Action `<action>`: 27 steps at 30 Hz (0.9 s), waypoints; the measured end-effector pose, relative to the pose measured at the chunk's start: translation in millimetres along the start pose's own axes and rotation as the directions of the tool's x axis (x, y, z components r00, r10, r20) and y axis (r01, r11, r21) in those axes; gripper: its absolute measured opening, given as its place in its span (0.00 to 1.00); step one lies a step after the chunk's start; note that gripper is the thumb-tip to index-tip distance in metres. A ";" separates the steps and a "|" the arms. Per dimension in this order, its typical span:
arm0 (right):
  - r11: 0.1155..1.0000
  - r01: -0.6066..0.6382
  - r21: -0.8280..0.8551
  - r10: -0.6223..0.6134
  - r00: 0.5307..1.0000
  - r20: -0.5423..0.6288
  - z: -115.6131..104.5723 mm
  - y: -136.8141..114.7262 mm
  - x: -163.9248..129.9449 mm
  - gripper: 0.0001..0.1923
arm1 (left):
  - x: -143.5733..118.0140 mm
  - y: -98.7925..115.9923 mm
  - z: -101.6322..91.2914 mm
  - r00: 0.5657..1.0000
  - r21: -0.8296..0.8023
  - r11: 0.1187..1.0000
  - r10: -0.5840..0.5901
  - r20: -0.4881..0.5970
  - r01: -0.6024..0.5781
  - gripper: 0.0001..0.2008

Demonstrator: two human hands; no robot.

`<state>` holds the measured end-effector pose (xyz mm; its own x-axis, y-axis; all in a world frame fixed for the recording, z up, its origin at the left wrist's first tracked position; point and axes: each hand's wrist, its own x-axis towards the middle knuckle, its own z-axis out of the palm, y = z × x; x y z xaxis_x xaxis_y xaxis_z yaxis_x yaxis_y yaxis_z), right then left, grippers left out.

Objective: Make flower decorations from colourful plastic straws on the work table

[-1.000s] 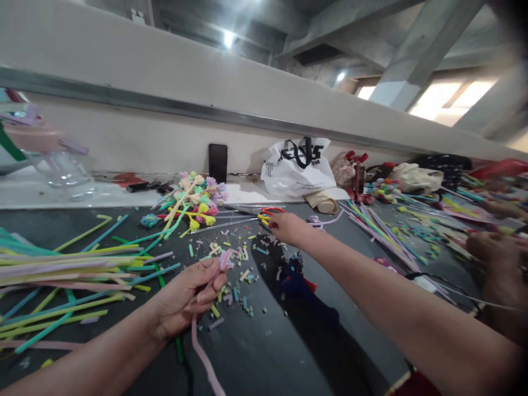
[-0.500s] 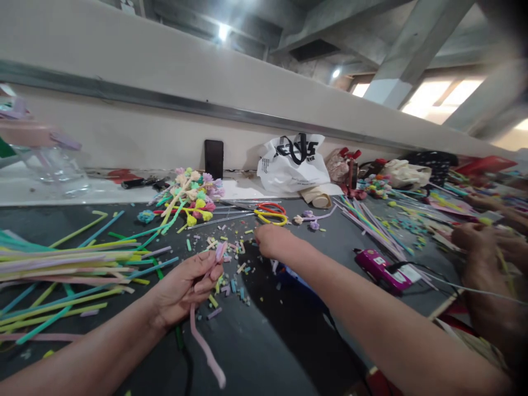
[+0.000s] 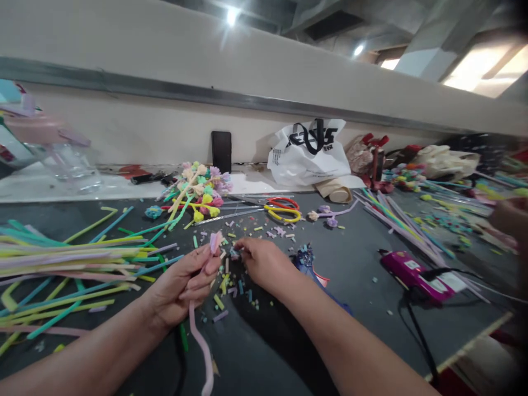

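Note:
My left hand (image 3: 185, 283) is closed on a pink chenille stem (image 3: 200, 341). Its lower end hangs below my palm, and a small pink and lilac tuft (image 3: 215, 241) stands up between thumb and fingers. Close by on the right, my right hand (image 3: 262, 261) reaches low over scattered short cut pieces (image 3: 225, 283) of stem. Its fingertips are pinched together beside a small bluish bit; whether they grip it is unclear. Behind my right wrist lies a blue tool with a dark, crusted tip (image 3: 304, 258), which looks like a glue gun and is partly hidden by the forearm.
Long coloured chenille stems (image 3: 70, 258) are heaped at left. Finished fuzzy flowers (image 3: 202, 190), scissors with red and yellow handles (image 3: 282, 210) and a small purple flower sprig (image 3: 330, 213) lie behind. A magenta corded device (image 3: 418, 275) sits right. Another person's hand (image 3: 509, 217) shows at far right.
My right hand has moved left and nearer, from beside the scissors to the cut pieces by my left hand, uncovering the blue tool. My left hand keeps its hold. The view has shifted slightly.

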<state>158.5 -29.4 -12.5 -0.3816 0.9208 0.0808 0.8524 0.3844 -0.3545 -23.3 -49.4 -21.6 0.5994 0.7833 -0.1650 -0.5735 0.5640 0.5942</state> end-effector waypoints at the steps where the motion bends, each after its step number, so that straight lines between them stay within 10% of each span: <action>1: 1.000 0.001 -0.006 -0.001 1.000 0.012 1.0 1.5 -0.9 0.16 | 0.7 0.6 0.0 1.000 -0.009 1.000 0.003 -0.004 -0.003 0.06; 10: 0.965 0.230 -0.129 -0.233 0.972 -0.009 6.1 -9.5 -2.8 0.10 | 7.4 -1.5 -2.1 0.998 -0.014 0.999 -0.046 -0.039 0.046 0.07; 17: 0.969 0.162 -0.189 -0.154 0.986 0.059 4.8 -13.5 -3.5 0.08 | 8.8 -2.8 -0.5 0.997 0.064 0.995 -0.073 -0.031 0.075 0.08; 27: 0.981 0.132 0.142 -0.117 0.987 -0.108 -6.0 -1.8 -4.7 0.11 | 3.2 -4.8 2.5 0.996 0.153 0.984 -0.091 -0.001 0.090 0.09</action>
<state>160.9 -34.0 -6.6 -0.4376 0.8713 0.2221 0.7353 0.4889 -0.4694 -17.2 -50.2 -23.1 0.6483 0.7291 -0.2194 -0.4249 0.5856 0.6903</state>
